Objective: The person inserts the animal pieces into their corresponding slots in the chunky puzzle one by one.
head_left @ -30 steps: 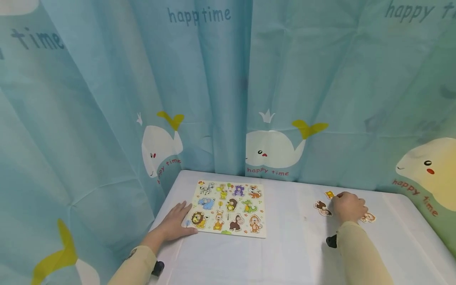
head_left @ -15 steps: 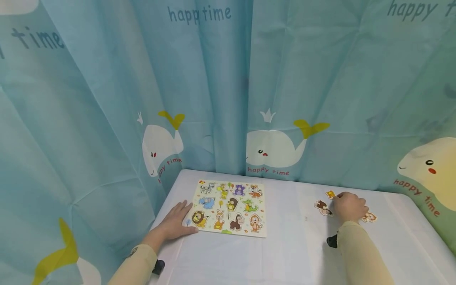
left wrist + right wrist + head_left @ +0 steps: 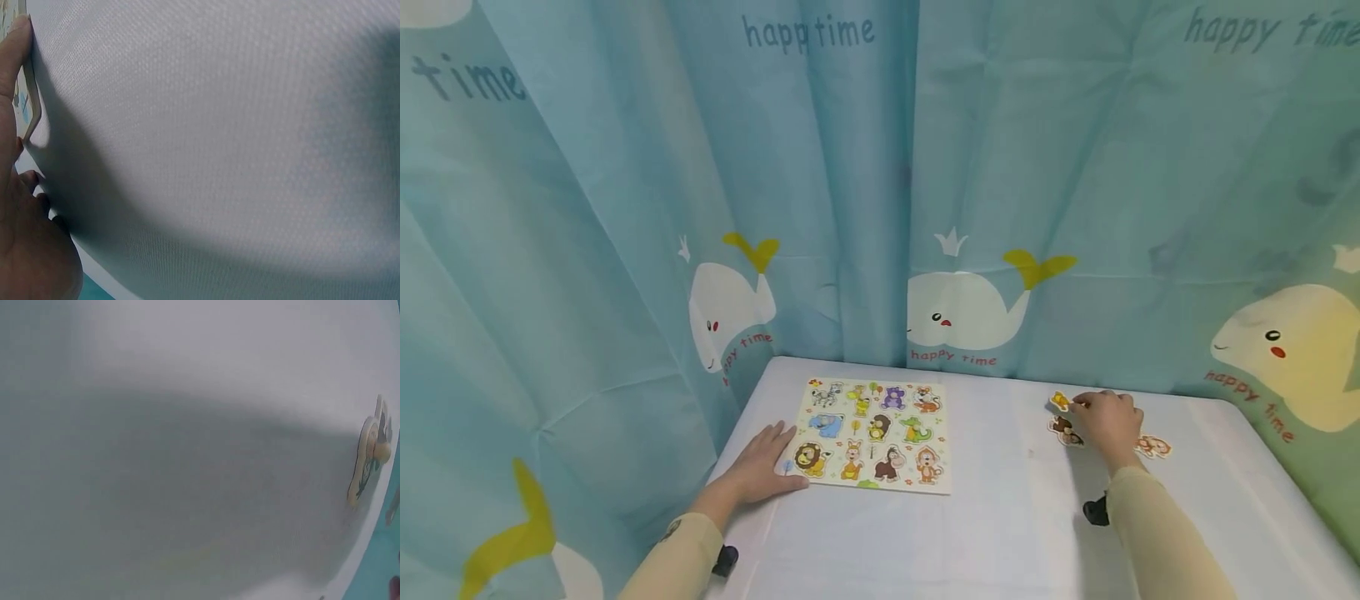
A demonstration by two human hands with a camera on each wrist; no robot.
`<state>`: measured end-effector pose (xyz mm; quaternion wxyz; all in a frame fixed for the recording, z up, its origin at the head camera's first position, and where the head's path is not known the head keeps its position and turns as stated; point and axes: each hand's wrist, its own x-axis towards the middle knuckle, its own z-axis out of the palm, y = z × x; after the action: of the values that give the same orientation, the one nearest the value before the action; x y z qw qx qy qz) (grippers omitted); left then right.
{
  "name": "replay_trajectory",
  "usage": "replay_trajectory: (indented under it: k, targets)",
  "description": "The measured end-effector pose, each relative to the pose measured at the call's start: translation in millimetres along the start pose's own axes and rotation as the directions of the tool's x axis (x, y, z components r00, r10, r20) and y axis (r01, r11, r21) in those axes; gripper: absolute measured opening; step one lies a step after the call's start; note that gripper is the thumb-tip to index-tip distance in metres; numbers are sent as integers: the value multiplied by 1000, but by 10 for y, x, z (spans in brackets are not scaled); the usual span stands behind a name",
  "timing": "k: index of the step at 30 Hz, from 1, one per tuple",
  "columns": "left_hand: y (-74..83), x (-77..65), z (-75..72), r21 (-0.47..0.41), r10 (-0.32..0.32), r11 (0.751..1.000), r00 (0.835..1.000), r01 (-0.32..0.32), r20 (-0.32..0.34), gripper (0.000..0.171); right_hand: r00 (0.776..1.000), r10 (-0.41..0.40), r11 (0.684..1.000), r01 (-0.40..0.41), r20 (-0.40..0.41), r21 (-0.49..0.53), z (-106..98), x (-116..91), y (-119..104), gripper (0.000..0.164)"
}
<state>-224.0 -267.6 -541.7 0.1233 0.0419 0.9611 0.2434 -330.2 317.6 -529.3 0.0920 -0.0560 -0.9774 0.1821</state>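
In the head view, a pale puzzle board (image 3: 873, 486) with several colourful animals lies at the left of the table. My left hand (image 3: 758, 467) rests at its left edge with the fingers spread; the thumb (image 3: 15, 53) touches the board's edge in the left wrist view. Farther right, my right hand (image 3: 1108, 421) pinches a small yellow animal puzzle piece (image 3: 1059, 401) at the fingertips, apparently just off the table. Below it lies a dark brown animal piece (image 3: 1063, 432). An orange-brown animal piece (image 3: 1153, 447) lies to the right of this hand.
A white cloth covers the table (image 3: 985, 533). Behind it hangs a blue curtain (image 3: 850, 167) with printed whales. In the right wrist view, a puzzle piece with a round knob (image 3: 382, 452) lies near the table's edge. Each wrist carries a small black device (image 3: 1096, 511).
My right hand has shifted left and up, bringing the yellow piece away from the brown one. My left hand stays at the board. The head view has turned slightly right.
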Motion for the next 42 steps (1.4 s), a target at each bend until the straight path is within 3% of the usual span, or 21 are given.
replay_trajectory:
  k: [5, 11, 17, 21, 30, 42]
  targets:
    - [6, -8, -8, 7, -1, 1000, 1000, 1, -1, 107, 980, -200, 980, 200, 25, -19, 43, -56, -110, 19]
    - [19, -22, -12, 8, 1, 1000, 1000, -1, 1, 107, 931, -354, 935, 352, 87, 34, 66, -152, -277, 11]
    - [4, -17, -13, 17, 3, 1000, 1000, -3, 0, 109, 877, -454, 891, 443, 156, 101, 99, -232, -395, 6]
    - [9, -25, -17, 14, 3, 1000, 1000, -3, -2, 108, 858, -485, 874, 468, 171, 129, 127, -258, -424, 5]
    - [-6, -18, 15, 2, -7, 1000, 1000, 7, -6, 108, 847, -496, 868, 483, 189, 113, 199, -363, -451, 6]
    - [-2, -25, 1, 1, -5, 1000, 1000, 5, -2, 108, 890, -436, 900, 431, 135, 61, 281, -463, -457, 7]
